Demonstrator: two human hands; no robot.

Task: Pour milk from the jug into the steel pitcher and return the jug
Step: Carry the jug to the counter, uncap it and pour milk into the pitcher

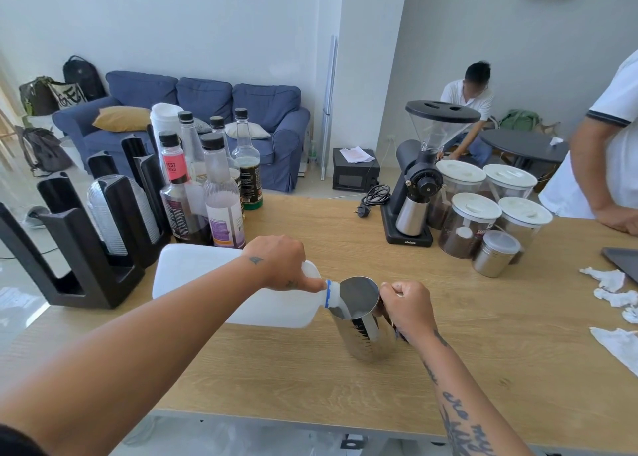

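In the lower middle of the frame, the left hand [276, 262] grips the white jug [221, 283], which is tipped on its side with its mouth over the steel pitcher [362, 317]. The right hand [407, 305] is closed around the pitcher's handle, and the pitcher is on the wooden table [483, 352].

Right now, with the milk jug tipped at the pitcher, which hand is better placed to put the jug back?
Left. The left hand grips the milk jug near its neck, tipped into the steel pitcher; the right hand is busy holding the pitcher's handle.
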